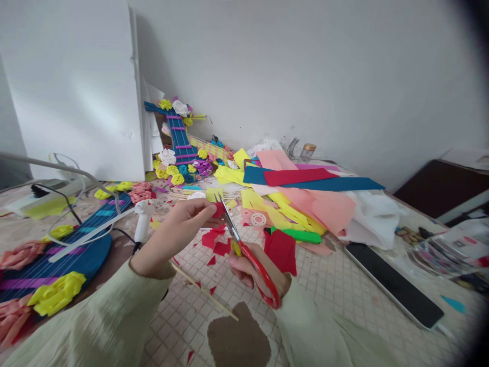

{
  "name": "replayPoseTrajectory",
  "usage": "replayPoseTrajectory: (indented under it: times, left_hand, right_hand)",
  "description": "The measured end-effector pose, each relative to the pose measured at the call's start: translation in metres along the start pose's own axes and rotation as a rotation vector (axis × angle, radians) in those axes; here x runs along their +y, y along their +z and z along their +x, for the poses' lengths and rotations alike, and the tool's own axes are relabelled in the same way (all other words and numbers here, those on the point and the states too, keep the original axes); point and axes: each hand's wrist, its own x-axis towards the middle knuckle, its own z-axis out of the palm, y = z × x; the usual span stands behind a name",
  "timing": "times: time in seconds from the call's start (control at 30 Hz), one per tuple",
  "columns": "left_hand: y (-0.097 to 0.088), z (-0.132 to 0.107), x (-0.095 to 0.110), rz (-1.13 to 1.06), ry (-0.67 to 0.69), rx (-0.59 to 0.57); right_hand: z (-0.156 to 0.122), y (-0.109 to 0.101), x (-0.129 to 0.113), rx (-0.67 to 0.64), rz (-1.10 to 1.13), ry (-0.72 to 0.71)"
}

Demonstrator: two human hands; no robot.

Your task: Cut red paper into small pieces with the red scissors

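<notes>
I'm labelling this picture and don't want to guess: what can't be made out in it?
Head view:
Red piece in the left hand: full shape hidden by that hand and the scissors.
The scissors: partly hidden by the right hand.
Blue stringed cutout: cut off by the left edge.
Clear packet, far right: print blurred.

Red on scissors handle (267, 279) and paper scrap (219, 210), pale green on sleeves (114, 306), gridded beige across tablecloth (183, 311), purple bars over blue on guitar (181, 137).

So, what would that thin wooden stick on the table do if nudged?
The thin wooden stick would probably stay stiff, since it lies straight. Being so slender, it's likely light. It might roll, but its roundness isn't clear.
</notes>
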Motion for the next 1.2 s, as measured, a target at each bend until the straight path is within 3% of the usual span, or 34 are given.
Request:
replayPoseTrajectory:
  times: [0.33,0.77,0.93,1.07,1.2]
  left_hand:
    - [0.002,0.000,0.002,-0.041,-0.022,-0.002]
    - [0.002,0.001,0.002,-0.051,-0.010,-0.002]
    - [0.005,-0.002,-0.003,0.143,0.059,0.020]
    - [0.019,-0.009,-0.003,0.365,0.117,-0.039]
    - [0.035,-0.015,-0.002,0.384,0.099,-0.096]
  right_hand:
    - [-0.003,-0.004,-0.002,-0.094,0.014,0.059]
    - [-0.001,-0.005,-0.004,-0.056,0.067,0.036]
    - [0.003,-0.003,-0.003,-0.022,0.119,-0.018]
    - [0.008,-0.001,-0.001,0.040,0.258,-0.107]
    - [0.011,-0.002,-0.001,0.093,0.409,-0.138]
